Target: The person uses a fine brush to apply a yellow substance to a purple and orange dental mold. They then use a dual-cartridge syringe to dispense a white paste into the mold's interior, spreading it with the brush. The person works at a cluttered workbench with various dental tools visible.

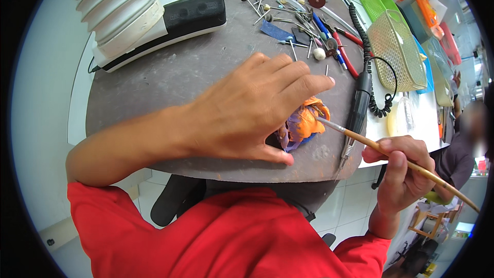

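1. Close to the front rim of the grey benchtop (pixel 149 85), an orange-and-purple crumpled-looking piece (pixel 303 125) sits partly under the left hand (pixel 252 90), with a strip of benchtop between it and the curved edge.
2. Over that piece the left hand arches palm down, its thumb and index finger wide apart; I cannot tell whether the hidden fingers press on it.
3. Beyond the bench's right front edge, the right hand (pixel 404 172) is closed in a pinch on a wooden-handled paintbrush (pixel 357 137), whose tip meets the orange surface.
4. Just right of the piece lies a black rotary handpiece (pixel 358 104), its thin bit pointing toward the front rim and its coiled cord (pixel 355 25) running back; the brush crosses above it, so room on this side is narrow.
5. Behind the fingers, loose rotary bits (pixel 303 20) and red-handled pliers (pixel 350 64) crowd the bench.
6. Left of the hand, bare benchtop stretches to a black-and-white machine (pixel 195 15) with a ribbed hose (pixel 110 5).
7. Along the far right, a cream perforated basket (pixel 399 51) borders the work area.
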{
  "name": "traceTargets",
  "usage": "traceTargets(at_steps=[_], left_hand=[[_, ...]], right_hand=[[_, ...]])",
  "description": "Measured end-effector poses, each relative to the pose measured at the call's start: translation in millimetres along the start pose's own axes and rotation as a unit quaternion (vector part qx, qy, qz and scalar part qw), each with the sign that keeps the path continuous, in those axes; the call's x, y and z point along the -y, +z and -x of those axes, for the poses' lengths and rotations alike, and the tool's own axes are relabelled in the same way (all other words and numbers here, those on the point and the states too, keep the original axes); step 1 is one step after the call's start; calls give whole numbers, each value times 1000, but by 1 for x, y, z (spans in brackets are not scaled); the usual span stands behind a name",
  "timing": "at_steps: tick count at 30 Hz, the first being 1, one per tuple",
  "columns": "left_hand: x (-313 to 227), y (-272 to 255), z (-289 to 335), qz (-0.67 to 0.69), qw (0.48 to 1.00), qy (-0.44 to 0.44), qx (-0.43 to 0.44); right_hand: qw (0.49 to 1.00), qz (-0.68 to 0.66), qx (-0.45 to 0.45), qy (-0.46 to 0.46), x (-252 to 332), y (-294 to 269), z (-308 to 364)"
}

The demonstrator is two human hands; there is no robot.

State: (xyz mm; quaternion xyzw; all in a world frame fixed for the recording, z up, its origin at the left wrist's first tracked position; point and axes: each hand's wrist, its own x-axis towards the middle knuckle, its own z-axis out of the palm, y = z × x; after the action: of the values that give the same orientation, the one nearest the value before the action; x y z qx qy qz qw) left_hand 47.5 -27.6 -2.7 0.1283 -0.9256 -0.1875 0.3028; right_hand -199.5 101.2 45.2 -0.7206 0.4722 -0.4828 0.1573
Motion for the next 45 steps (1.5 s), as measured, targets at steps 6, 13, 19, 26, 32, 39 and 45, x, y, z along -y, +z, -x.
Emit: traceTargets(at_steps=[6,13,19,26,32,39,45], left_hand=[[-1,3,0,0,1000,2,-9],[-1,1,0,14,1000,-13,-4],[1,1,0,29,999,-14,-5],[6,2,-1,46,999,-17,8],[5,-1,-1,51,998,-31,28],[6,-1,-4,60,997,-25,35],[4,-2,-6,32,999,-14,40]], right_hand=[[987,115,67,-86,3,6,-15],[980,127,82,-127,11,15,-26],[978,149,95,-107,16,10,-26],[979,141,123,-76,13,-7,-27],[989,90,111,-46,0,-13,-22],[995,19,97,-1,-14,-20,-19],[989,-115,-1,94,-15,-25,1]])
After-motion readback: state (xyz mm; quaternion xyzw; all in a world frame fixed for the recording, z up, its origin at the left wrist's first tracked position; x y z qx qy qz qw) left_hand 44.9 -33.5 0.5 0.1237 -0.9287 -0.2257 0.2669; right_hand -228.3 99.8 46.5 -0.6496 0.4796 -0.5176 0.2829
